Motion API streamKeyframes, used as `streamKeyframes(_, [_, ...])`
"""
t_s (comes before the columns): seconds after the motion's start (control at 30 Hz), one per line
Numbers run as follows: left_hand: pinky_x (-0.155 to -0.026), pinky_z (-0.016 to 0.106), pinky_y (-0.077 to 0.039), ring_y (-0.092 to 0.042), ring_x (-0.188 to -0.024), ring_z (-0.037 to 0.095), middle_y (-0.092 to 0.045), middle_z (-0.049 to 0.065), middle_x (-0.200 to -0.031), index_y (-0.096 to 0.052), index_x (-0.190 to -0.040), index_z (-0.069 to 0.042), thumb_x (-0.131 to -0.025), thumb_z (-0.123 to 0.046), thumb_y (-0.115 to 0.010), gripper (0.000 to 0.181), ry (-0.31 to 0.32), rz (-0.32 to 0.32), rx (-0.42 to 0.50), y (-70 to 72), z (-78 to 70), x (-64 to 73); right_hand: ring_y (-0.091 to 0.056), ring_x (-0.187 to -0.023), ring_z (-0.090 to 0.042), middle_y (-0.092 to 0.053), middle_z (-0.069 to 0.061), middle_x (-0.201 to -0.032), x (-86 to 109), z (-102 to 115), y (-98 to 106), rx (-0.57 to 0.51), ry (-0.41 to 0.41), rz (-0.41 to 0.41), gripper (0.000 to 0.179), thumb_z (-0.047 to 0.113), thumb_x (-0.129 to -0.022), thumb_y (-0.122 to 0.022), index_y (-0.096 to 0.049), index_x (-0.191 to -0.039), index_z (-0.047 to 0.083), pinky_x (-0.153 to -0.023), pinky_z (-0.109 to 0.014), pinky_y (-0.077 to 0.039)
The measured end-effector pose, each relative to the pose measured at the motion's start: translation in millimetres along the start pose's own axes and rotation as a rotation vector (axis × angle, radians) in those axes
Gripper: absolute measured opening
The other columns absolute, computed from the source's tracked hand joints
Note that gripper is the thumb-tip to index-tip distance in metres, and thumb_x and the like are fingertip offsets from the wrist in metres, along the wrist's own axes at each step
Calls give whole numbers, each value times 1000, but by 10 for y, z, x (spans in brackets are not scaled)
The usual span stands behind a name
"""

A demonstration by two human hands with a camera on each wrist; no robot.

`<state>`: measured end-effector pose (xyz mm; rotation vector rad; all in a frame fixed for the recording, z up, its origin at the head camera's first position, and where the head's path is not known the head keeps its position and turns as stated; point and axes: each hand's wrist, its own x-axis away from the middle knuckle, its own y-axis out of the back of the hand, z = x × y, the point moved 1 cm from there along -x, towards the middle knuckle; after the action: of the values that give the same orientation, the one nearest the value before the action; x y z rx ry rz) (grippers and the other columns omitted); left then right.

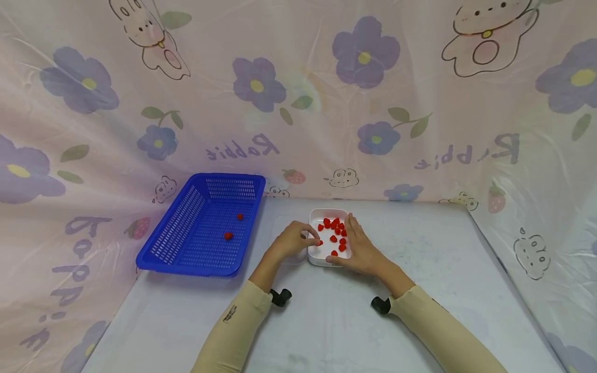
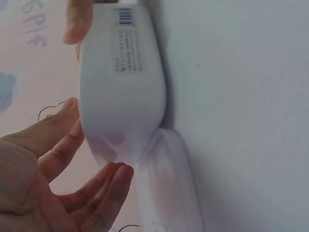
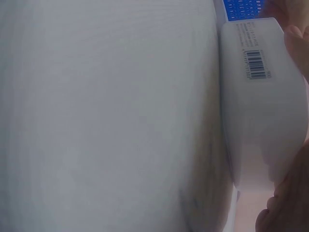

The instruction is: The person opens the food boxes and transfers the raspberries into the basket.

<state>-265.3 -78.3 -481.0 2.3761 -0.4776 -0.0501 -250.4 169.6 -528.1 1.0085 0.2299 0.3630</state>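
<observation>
A white plastic box (image 1: 322, 262), open at the top, holds several small red pieces (image 1: 333, 239), roughly heart- or strawberry-shaped. My left hand (image 1: 293, 238) reaches over its left rim, thumb and forefinger pinching one red piece (image 1: 320, 242) just inside. In the left wrist view, that hand's other fingers (image 2: 108, 193) are bent by the box's lower corner. My right hand (image 1: 366, 252) holds the box from the right, its fingers along the right rim and the thumb over the near rim. A barcode label (image 3: 256, 63) shows on the box's near wall.
Left of the box stands a blue mesh basket (image 1: 186, 267) with two red pieces (image 1: 228, 235) inside. A translucent lid (image 2: 169, 188) lies against the box's left side. Patterned cloth (image 1: 303, 129) hangs behind the white table (image 1: 326, 331) and at both sides.
</observation>
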Motion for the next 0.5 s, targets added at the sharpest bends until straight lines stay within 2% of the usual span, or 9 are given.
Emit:
streamKeyframes(0.17, [-95, 47, -58, -69, -110, 28, -71, 4, -128, -81, -103, -20, -100, -30, -79, 10, -10, -37, 23, 85, 4, 47, -1, -166, -38, 8, -14, -180, -3, 8, 3, -8, -3, 2, 137, 79, -84, -72, 0, -171, 2, -129, -62, -20])
streamKeyframes(0.4, [-99, 44, -58, -69, -106, 24, -75, -1, -110, -78, -109, -19, -102, -30, -77, 13, -26, -94, 59, 201, 44, 128, -2, -166, -40, 8, -14, -180, -4, 5, 1, -7, -10, 3, 136, 79, -84, -72, 1, -171, 2, -129, -62, -20])
streamKeyframes(0.5, [-97, 43, -59, -70, -105, 24, -76, 1, -108, -78, -111, -17, -102, -30, -77, 15, -29, -133, 59, 285, 11, 194, -3, -165, -41, 7, -16, -180, 0, 8, 4, -5, -10, 1, 137, 79, -84, -72, 0, -171, 1, -128, -63, -21])
